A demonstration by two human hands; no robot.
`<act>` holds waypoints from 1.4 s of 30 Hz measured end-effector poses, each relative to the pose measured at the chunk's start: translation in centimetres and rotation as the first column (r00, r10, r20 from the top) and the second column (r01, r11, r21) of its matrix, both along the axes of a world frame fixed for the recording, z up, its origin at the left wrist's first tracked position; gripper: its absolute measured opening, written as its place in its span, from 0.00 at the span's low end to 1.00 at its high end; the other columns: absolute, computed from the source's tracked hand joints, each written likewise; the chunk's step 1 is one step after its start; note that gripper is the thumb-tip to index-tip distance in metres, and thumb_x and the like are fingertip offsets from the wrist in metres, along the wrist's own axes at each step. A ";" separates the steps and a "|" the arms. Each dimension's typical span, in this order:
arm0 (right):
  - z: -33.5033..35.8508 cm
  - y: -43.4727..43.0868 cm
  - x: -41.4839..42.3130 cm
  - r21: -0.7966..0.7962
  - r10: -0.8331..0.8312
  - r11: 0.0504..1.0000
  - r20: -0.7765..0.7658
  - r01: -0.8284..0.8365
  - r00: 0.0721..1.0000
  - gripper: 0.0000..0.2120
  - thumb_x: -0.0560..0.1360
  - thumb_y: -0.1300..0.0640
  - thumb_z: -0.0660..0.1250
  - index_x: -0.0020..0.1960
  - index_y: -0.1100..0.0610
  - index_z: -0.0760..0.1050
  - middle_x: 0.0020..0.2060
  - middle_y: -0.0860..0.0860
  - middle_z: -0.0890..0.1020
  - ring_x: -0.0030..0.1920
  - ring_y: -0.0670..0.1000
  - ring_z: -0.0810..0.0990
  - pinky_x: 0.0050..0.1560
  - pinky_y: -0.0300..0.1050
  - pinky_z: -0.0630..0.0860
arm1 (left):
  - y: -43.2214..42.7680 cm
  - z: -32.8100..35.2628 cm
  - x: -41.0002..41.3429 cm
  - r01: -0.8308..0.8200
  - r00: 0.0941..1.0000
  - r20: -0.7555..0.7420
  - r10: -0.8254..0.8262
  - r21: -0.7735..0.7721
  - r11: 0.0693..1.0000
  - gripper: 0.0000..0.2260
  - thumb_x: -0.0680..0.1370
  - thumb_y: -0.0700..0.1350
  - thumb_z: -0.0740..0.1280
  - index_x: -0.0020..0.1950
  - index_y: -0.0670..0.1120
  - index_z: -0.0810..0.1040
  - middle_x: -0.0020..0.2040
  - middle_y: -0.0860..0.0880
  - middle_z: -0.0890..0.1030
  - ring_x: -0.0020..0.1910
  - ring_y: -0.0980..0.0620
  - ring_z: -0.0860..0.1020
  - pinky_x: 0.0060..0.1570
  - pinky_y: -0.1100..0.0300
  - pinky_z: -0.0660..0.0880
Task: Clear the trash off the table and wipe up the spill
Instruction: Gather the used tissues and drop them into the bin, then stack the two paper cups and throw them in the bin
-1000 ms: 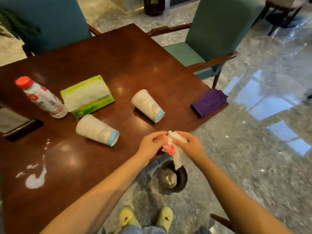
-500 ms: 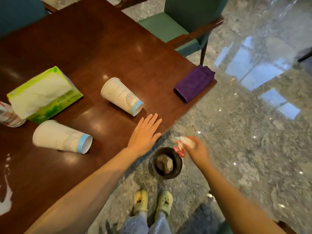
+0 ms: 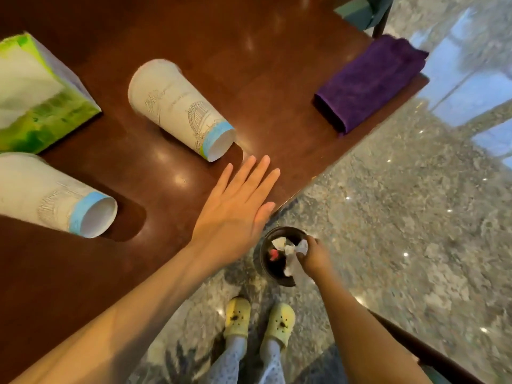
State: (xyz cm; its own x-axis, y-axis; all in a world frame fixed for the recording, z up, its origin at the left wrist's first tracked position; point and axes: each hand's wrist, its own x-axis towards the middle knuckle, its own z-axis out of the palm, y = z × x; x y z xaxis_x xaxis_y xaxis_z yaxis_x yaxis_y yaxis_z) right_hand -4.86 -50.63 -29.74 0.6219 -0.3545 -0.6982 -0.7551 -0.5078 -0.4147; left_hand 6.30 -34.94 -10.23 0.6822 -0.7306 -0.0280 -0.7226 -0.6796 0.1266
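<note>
- 2 pale yellow clogs are worn, the left clog (image 3: 237, 317) and the right clog (image 3: 279, 324); each rounded toe is pierced by small holes and marked with a dark spot.
- Light blue-grey trousers (image 3: 231, 361) dotted with small dark specks are seen above them.
- The forearms are bare down to the left hand (image 3: 235, 214) and right hand (image 3: 314, 256).

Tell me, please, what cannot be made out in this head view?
Spill: outside the head view.
Tissue box: cut off by the left edge.
Nearer cup: base cut off by the left edge.
Right hand: blur hides whether its fingers hold the tissue.
Bin: contents dark, partly hidden by that hand.
</note>
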 end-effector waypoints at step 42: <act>36.8 6.7 17.8 -0.301 0.657 0.731 0.066 -0.613 0.751 0.35 0.74 0.40 0.64 0.72 0.60 0.61 0.70 0.58 0.69 0.67 0.59 0.71 0.65 0.53 0.70 | 20.2 15.2 4.9 -0.106 0.887 -0.419 0.196 0.229 0.968 0.50 0.62 0.77 0.55 0.76 0.50 0.51 0.78 0.48 0.50 0.77 0.49 0.45 0.75 0.50 0.46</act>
State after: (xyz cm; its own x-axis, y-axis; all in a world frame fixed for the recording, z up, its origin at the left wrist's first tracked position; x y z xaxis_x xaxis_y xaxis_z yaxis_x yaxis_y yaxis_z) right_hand 12.98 -43.93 7.07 0.8560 0.0199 -0.5165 -0.1539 -0.9442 -0.2913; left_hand 11.21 -14.72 4.92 0.6697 -0.5685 -0.4777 -0.5116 -0.8195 0.2581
